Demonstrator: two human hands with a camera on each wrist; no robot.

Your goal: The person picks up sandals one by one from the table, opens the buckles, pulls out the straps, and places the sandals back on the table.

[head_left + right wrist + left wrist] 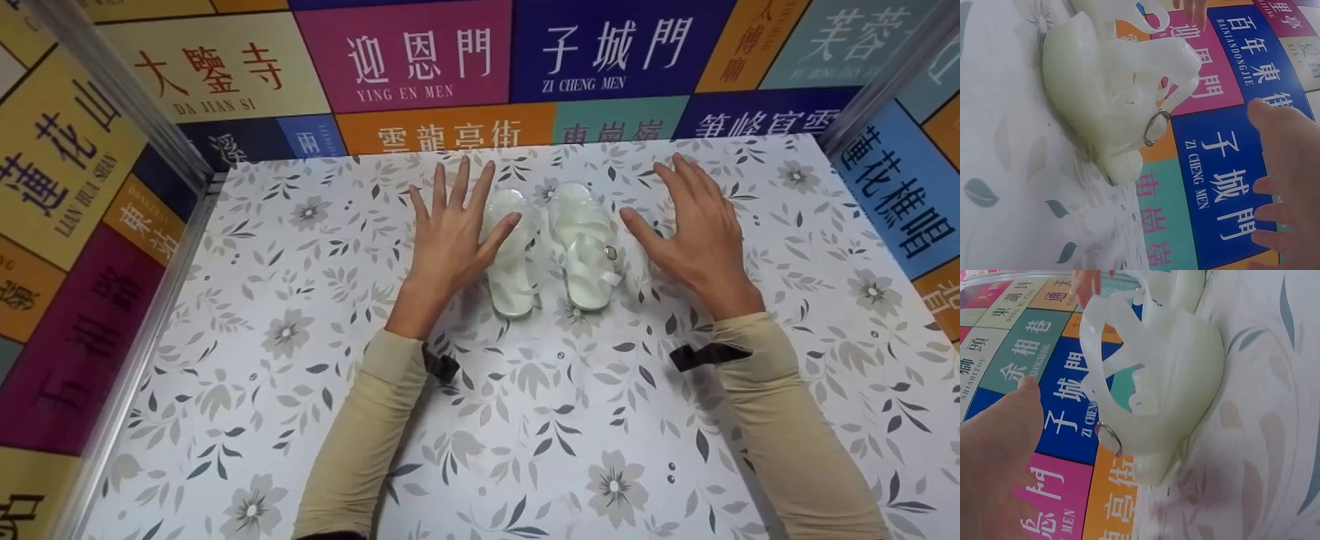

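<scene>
A pair of pale, translucent jelly sandals stands side by side on the table, toes toward the back wall. The left sandal [512, 289] is partly covered by my left hand [450, 240], whose fingers are spread with the thumb across it; whether they touch is hard to tell. Its strap and metal buckle [1109, 439] show in the left wrist view. To the right, the other sandal [587, 281] has a loose strap end and a buckle [1155, 128] on its outer side. My right hand [697, 232] hovers apart from it, fingers extended, holding nothing.
A white tablecloth [525, 420] with grey flowers and leaves covers the table. Colourful panels with Chinese place names [420, 60] rise at the back and on both sides. A black strap [442, 365] sits on the left wrist and another black strap [709, 356] on the right.
</scene>
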